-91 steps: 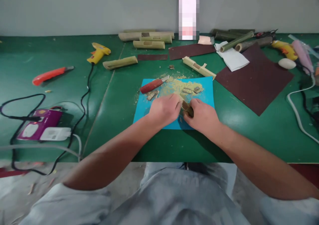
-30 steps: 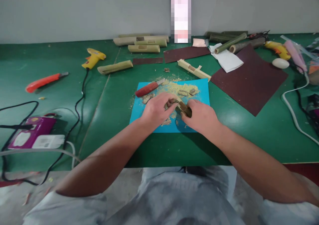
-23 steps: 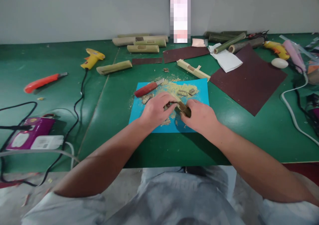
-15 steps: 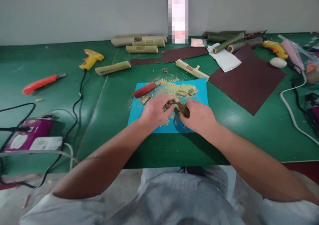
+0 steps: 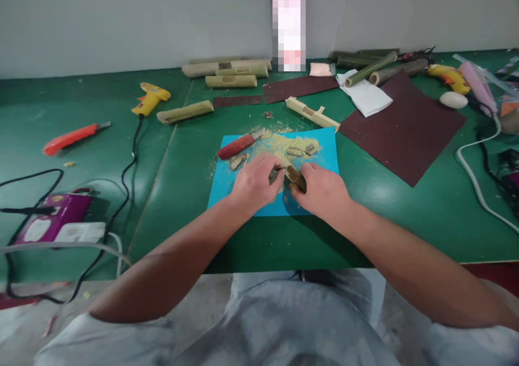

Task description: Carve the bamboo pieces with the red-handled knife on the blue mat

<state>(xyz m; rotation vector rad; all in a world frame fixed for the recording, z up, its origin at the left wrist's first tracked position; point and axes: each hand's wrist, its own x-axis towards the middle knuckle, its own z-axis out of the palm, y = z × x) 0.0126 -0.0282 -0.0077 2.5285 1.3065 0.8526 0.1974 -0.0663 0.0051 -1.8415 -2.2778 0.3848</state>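
Over the blue sheet (image 5: pixel 223 193), my right hand (image 5: pixel 324 188) wraps around one end of a short bamboo tube (image 5: pixel 292 174) that has an opening cut in its side. My left hand (image 5: pixel 256 181) is at the tube's other end, thumb and forefinger pinched at the cut opening. A thin dark edge shows between those fingertips, too small to name. Yellowish bamboo dust (image 5: pixel 279 143) covers much of the sheet. On it lie a red-handled knife (image 5: pixel 237 146), its blade pointing right, and several worn, crumpled scraps (image 5: pixel 238 161).
Cut bamboo tubes (image 5: pixel 231 81) and a split bamboo piece (image 5: pixel 312 114) lie farther back. To the left are an orange cutter (image 5: pixel 71 139), a yellow glue gun (image 5: pixel 151 99) and a purple box (image 5: pixel 60 214) with cables. Dark brown sheets (image 5: pixel 405 139) and a white egg-shaped object (image 5: pixel 453 100) lie right.
My left fingers have shifted on the bamboo tube, and more of its cut opening shows. My right hand keeps its grip. The view has turned slightly left.
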